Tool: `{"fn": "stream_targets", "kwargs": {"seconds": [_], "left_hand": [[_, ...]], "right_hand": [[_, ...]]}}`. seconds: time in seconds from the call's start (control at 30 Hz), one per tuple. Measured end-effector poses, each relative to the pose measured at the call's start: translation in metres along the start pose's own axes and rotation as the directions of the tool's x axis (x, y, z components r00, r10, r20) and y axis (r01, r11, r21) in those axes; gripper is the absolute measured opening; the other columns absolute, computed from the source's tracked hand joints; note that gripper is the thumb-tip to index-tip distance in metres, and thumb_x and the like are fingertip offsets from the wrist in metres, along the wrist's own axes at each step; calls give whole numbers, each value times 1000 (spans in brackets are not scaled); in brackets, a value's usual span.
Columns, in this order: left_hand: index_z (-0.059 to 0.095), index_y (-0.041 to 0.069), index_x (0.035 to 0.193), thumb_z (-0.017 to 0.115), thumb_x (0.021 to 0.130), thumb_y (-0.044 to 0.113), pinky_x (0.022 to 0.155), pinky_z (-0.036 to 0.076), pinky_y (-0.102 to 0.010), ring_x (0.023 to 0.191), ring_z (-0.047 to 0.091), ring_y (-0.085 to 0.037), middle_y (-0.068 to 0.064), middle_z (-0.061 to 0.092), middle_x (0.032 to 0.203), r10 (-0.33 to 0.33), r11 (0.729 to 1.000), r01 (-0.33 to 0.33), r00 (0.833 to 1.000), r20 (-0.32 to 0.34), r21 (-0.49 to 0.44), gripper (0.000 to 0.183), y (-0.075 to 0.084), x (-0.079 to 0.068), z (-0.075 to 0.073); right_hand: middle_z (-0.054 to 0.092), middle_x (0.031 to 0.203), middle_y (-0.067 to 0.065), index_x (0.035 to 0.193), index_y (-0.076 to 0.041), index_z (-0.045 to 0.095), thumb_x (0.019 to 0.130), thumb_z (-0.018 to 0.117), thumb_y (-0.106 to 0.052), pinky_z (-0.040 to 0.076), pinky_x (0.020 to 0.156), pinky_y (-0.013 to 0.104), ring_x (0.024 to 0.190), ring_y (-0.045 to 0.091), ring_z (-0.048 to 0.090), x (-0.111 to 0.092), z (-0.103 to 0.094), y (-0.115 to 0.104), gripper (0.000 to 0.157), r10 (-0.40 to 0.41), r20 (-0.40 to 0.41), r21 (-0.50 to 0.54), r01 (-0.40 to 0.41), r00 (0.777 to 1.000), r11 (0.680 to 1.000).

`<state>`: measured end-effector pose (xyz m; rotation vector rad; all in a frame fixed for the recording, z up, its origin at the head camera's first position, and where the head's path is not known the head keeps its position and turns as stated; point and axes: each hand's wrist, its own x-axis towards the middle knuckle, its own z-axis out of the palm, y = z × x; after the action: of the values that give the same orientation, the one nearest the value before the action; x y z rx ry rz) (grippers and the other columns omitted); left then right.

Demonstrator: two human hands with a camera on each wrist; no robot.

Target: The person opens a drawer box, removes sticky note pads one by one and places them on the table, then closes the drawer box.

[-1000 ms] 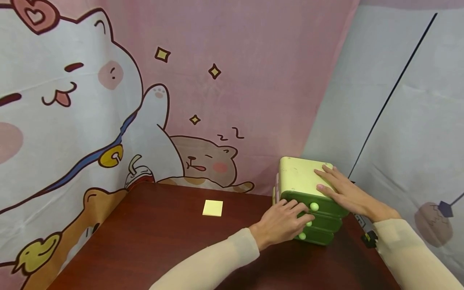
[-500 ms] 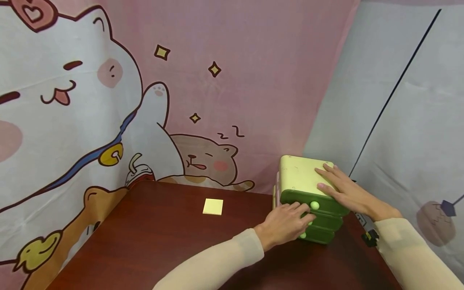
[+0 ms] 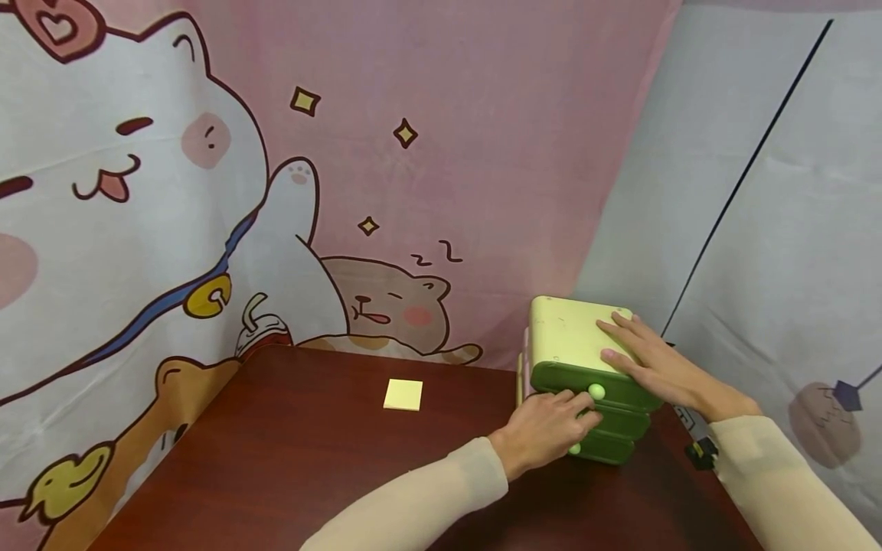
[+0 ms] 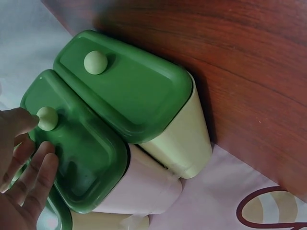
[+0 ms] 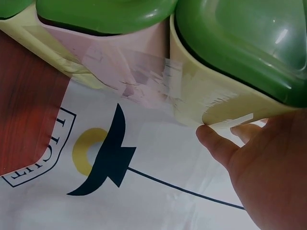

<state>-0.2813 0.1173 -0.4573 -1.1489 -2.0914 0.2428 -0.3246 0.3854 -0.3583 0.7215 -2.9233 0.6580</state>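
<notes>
A small three-drawer cabinet has a pale yellow top (image 3: 575, 329) and green drawer fronts (image 3: 623, 421). My left hand (image 3: 546, 425) is at the middle drawer. In the left wrist view, its thumb tip touches that drawer's round pale knob (image 4: 47, 118), while the fingers reach over the green front, apart from the knob. The bottom drawer's knob (image 4: 95, 63) stands free, and in the head view the top drawer's knob (image 3: 596, 392) shows beside my left fingers. My right hand (image 3: 661, 367) rests on the cabinet top at its right side, fingers stretched out.
A yellow sticky-note pad (image 3: 403, 395) lies left of the cabinet on the dark red-brown table (image 3: 310, 459). Printed fabric (image 3: 496, 153) hangs behind and to the right. Clear tape (image 5: 160, 79) runs along the cabinet's side.
My left hand has shifted slightly right and down, from near the top drawer's lower edge to the middle drawer's knob. The right hand stays on the cabinet top.
</notes>
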Motion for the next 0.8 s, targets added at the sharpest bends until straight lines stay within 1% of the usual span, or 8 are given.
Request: {"fn": "stream_targets", "kwargs": {"seconds": [0.23,0.47,0.6,0.7,0.8], "left_hand": [[77,42,145,77,113,41,69,55,-10,98,71,2,19,70,138,4,999,-4,1000,10,35,32,2,3,1],[77,43,146,76,115,37,73,56,-8,103,72,2,19,71,139,26,999,-28,998,57,44,32,8,3,4],[79,44,139,77,114,39,75,56,-9,103,72,1,19,70,138,25,998,-29,997,67,48,26,11,1,11],[81,46,133,76,114,40,74,55,-9,100,71,1,19,69,135,19,998,-22,998,59,55,21,13,1,14],[81,46,131,74,115,39,71,54,-9,99,69,1,18,68,133,12,998,-16,998,55,61,19,14,2,15]], "right_hand": [[14,194,29,185,-17,36,121,58,-46,14,125,98,178,64,0,-1,-1,1,73,1,-2,1,-1,1000,1000],[14,194,30,185,-17,35,122,57,-46,15,124,99,178,65,-1,-1,2,1,73,-2,2,3,2,1000,1000],[13,194,30,185,-16,34,122,57,-45,14,123,99,178,65,-2,-2,1,0,73,-5,1,7,5,1000,1000],[13,194,30,185,-17,34,122,57,-45,14,124,98,179,64,-2,-3,1,0,73,-1,-3,8,1,1000,1000],[13,194,29,185,-17,34,122,57,-45,13,124,98,179,64,-2,-2,0,0,73,0,1,9,0,1000,1000]]}}
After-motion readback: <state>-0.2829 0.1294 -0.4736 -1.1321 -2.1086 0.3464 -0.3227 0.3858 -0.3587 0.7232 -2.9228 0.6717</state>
